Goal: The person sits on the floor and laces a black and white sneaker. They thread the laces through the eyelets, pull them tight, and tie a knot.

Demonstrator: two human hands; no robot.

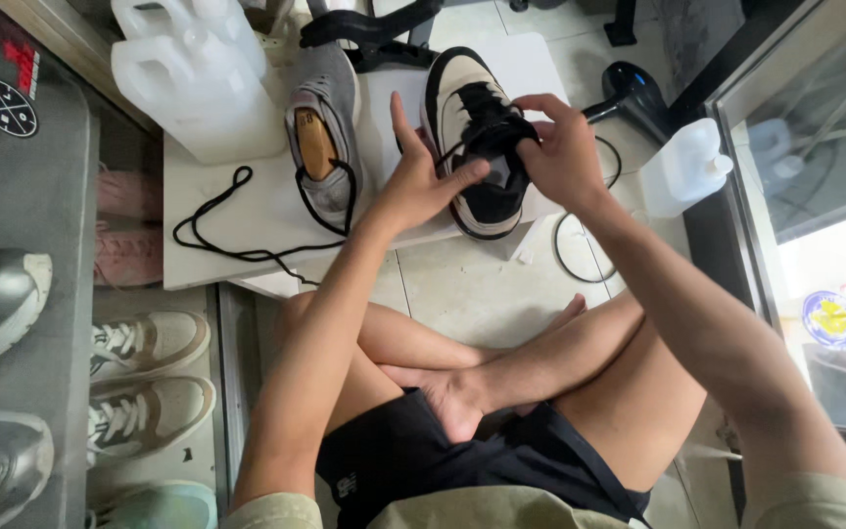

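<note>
The black-and-cream sneaker [472,118] lies on the white bench [247,196], its long axis running toe-away, heel toward the person. The right hand [560,147] covers its tongue, fingers pinching the black lace [457,152]. The left hand [418,186] touches its near side, fingers pinching the same lace. A grey shoe [330,127] lies just beside.

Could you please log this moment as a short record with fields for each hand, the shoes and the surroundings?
left hand: pinching a black lace at the black-and-cream sneaker
right hand: gripping the sneaker's tongue area
second shoe: grey sneaker, its loose black lace trailing over the white board
nearby: white plastic jug, black hair dryer
</note>
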